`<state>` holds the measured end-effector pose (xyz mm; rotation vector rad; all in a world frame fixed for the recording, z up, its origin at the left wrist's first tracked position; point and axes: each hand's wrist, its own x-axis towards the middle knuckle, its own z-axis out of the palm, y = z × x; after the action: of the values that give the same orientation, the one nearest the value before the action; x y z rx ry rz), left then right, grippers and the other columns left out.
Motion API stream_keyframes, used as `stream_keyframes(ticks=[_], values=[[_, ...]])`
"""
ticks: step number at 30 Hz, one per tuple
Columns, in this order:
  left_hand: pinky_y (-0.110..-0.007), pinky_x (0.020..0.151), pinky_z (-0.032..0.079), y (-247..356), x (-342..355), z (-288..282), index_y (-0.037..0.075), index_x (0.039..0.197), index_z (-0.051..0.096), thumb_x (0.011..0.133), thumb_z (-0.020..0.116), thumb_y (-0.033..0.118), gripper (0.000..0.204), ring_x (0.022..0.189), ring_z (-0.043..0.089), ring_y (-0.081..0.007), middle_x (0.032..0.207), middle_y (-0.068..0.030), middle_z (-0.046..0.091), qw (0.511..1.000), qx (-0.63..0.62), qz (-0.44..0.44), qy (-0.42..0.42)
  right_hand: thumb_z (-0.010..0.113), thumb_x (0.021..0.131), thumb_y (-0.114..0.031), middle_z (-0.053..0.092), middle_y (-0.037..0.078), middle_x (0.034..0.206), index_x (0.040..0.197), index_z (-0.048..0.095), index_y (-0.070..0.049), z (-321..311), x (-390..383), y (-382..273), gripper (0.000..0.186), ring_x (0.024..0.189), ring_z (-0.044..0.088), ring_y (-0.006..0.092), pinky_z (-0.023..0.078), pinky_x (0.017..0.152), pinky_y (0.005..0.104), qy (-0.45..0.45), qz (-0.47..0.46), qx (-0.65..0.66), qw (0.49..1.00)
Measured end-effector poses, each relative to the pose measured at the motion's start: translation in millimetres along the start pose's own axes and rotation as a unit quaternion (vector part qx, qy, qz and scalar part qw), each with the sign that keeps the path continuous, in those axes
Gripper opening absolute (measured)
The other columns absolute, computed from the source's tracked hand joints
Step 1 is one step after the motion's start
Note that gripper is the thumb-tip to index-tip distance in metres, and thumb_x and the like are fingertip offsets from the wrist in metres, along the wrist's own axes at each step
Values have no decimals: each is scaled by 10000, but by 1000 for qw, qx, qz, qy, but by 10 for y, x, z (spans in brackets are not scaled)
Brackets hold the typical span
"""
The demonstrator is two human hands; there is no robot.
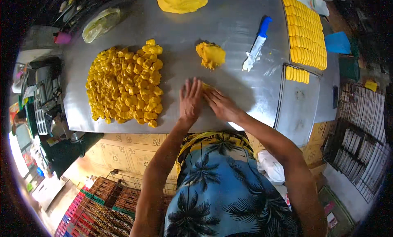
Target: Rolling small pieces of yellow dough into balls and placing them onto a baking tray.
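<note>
My left hand lies over the steel table near its front edge, fingers stretched out and slightly apart. Beside it, angled inward, my right hand is also extended. A small bit of yellow dough shows by the right fingertips; the rest of it is hidden under the hands. Just beyond sits a rough lump of yellow dough. To the left spreads a big heap of small yellow dough pieces. A smooth mound of dough rests at the far edge.
A blue-handled knife with residue on its blade lies to the right. Beyond it, one tray holds rows of shaped yellow dough sticks; a nearer metal tray bears one short row. A clear plastic bag lies far left.
</note>
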<state>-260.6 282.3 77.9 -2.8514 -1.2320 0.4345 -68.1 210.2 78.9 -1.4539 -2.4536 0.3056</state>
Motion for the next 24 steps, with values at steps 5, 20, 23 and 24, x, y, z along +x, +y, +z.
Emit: stream_keyframes(ticks=[5, 20, 23, 24], values=[[-561, 1266, 226, 187, 118, -22, 1, 1629, 316, 1062, 515, 240, 646, 1578, 248, -461, 1711, -212, 285, 853, -518, -50, -50, 621, 884, -179, 590, 276, 1455, 1401, 577, 105, -64, -358, -18, 591, 1395, 548, 401, 371, 1248, 481, 17, 4, 11, 1000], [-551, 1272, 221, 768, 331, -192, -5, 1625, 302, 1030, 556, 200, 679, 1567, 279, -446, 1688, -246, 312, 972, -192, -123, 58, 676, 938, -55, 692, 204, 1335, 1311, 682, 7, -485, -513, 343, 379, 1237, 669, 373, 573, 1036, 428, 88, 207, 248, 942], [-553, 1278, 199, 821, 263, -202, -8, 1638, 275, 1037, 558, 219, 703, 1586, 245, -432, 1705, -237, 280, 972, -166, -163, 39, 667, 944, -48, 677, 184, 1376, 1327, 675, 0, -441, -321, 384, 386, 1278, 648, 355, 554, 1066, 425, 85, 186, 262, 943], [-557, 1282, 181, 806, 234, -209, -16, 1648, 251, 1044, 559, 235, 722, 1597, 215, -429, 1719, -236, 248, 974, -154, -164, 27, 663, 947, -44, 669, 174, 1396, 1335, 671, -4, -415, -223, 396, 389, 1299, 638, 346, 545, 1080, 423, 113, 164, 275, 941]])
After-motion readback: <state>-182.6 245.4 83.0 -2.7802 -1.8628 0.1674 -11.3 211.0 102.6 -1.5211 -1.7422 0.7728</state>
